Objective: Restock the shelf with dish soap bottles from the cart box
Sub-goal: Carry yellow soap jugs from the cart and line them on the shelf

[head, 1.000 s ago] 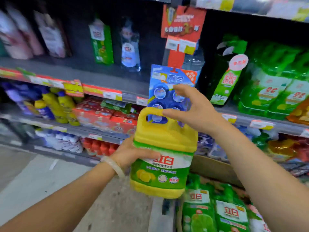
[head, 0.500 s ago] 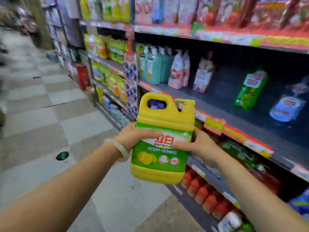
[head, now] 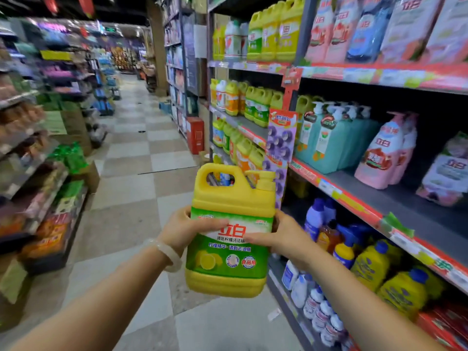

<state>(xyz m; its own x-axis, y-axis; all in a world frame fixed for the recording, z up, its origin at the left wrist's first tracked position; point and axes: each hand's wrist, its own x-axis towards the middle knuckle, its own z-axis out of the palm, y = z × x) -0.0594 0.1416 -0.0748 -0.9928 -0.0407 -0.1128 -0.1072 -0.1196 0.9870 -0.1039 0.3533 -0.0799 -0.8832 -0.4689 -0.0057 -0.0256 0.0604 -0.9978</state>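
Note:
A yellow dish soap jug (head: 230, 221) with a green label, a top handle and a pump cap is held upright at chest height over the aisle floor. My left hand (head: 182, 230) grips its left side, thumb across the label. My right hand (head: 283, 236) grips its right side, thumb on the label too. Rows of matching yellow dish soap jugs (head: 255, 106) stand on the shelf (head: 250, 126) further down the aisle on the right, with more jugs (head: 272, 31) on the shelf above. The cart box is out of view.
The shelving unit on my right holds teal pump bottles (head: 329, 140), pink bottles (head: 385, 153) and blue-capped yellow bottles (head: 369, 267) lower down. A hanging strip of purple packs (head: 279, 145) sticks out at the shelf post. A checkered aisle floor (head: 141, 158) runs ahead, shelves on the left (head: 38, 173).
My view has swung left along the aisle and the jug has come with it. My right hand left the handle and now grips the jug's side.

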